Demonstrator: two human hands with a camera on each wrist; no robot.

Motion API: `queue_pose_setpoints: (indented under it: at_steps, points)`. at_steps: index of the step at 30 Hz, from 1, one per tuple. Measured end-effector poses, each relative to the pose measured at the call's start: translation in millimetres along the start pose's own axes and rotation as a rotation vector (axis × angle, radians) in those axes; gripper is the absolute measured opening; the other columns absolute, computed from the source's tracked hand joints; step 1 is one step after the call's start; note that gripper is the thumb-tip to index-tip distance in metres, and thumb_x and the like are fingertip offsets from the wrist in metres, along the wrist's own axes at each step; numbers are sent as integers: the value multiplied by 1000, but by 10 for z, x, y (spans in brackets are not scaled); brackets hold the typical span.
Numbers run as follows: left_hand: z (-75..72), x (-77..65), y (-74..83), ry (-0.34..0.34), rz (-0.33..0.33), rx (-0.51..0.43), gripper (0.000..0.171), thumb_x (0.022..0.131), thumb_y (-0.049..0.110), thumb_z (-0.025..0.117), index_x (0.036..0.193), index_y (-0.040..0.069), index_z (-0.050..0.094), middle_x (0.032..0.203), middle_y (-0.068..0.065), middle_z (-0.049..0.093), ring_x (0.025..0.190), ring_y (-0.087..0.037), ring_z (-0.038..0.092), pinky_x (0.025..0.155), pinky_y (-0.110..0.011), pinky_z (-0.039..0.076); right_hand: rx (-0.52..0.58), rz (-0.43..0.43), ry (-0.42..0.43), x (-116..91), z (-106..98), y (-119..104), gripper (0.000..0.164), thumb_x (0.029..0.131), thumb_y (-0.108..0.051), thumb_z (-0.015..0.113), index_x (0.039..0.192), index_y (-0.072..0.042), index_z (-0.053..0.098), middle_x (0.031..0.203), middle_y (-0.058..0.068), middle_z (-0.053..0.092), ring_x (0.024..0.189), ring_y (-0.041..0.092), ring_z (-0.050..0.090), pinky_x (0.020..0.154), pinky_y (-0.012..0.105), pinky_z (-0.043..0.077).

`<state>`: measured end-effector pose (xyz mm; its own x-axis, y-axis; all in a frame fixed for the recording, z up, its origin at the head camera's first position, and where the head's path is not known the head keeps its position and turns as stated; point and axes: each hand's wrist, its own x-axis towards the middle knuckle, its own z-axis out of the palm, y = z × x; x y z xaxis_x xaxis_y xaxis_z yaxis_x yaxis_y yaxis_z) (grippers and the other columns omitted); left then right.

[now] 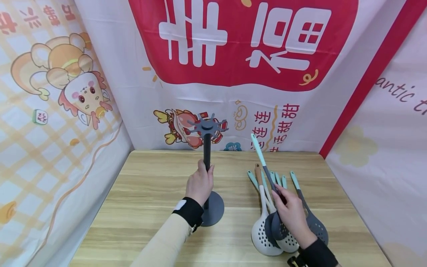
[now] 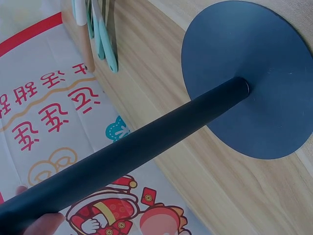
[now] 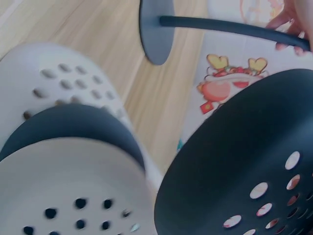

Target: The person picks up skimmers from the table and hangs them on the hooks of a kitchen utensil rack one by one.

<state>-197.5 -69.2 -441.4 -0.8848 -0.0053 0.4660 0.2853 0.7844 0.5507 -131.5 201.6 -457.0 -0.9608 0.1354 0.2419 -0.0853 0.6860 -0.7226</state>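
My left hand grips the dark post of a utensil stand, which has a ring of hooks on top and a round base on the table. The left wrist view shows fingertips around that post, and nothing hangs on the hooks. A dark grey skimmer with a mint handle end is in my right hand, held by its shaft. Its perforated head hangs over a pile of utensils, among them a white skimmer with a wooden handle end.
Another dark grey perforated utensil lies at the right of the pile. Several mint handles point toward the back. The wooden table ends at a printed cloth backdrop, with cloth walls on both sides.
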Motion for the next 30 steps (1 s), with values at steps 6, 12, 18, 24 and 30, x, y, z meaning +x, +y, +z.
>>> queue_pose_setpoints:
  at_steps: [6, 12, 18, 24, 30]
  points:
    - [8, 1, -4, 5, 6, 0, 34, 105, 27, 50, 120, -2, 42, 59, -5, 53, 45, -21, 53, 39, -25, 37, 53, -57, 9, -51, -13, -162, 33, 100, -16, 60, 130, -2, 63, 90, 9, 67, 69, 11, 54, 57, 21, 51]
    - [4, 2, 4, 11, 15, 7, 34, 105, 27, 50, 120, -3, 43, 60, -6, 54, 46, -22, 55, 39, -26, 38, 115, -150, 45, -91, -9, -249, 30, 99, -14, 62, 126, -2, 65, 90, 7, 69, 68, 6, 54, 55, 21, 52]
    - [3, 3, 6, 24, 26, 16, 34, 104, 26, 51, 119, -3, 43, 60, -7, 56, 47, -24, 57, 39, -27, 40, 190, -252, 84, -126, 0, -317, 28, 96, -5, 63, 124, 0, 66, 92, 10, 71, 70, 3, 57, 54, 21, 51]
    - [13, 7, 0, 25, 20, 20, 33, 104, 27, 51, 118, -2, 44, 61, -8, 57, 47, -25, 58, 39, -29, 41, 210, -271, 105, -166, -20, -445, 28, 95, -4, 63, 123, -1, 67, 93, 10, 71, 69, 2, 57, 56, 20, 52]
    - [-4, 5, -4, 21, 7, 18, 34, 104, 27, 51, 119, -3, 44, 62, -9, 57, 47, -25, 58, 40, -29, 42, 268, -303, 126, -208, -45, -595, 28, 93, 2, 64, 121, 0, 68, 85, 6, 68, 65, 4, 54, 52, 19, 49]
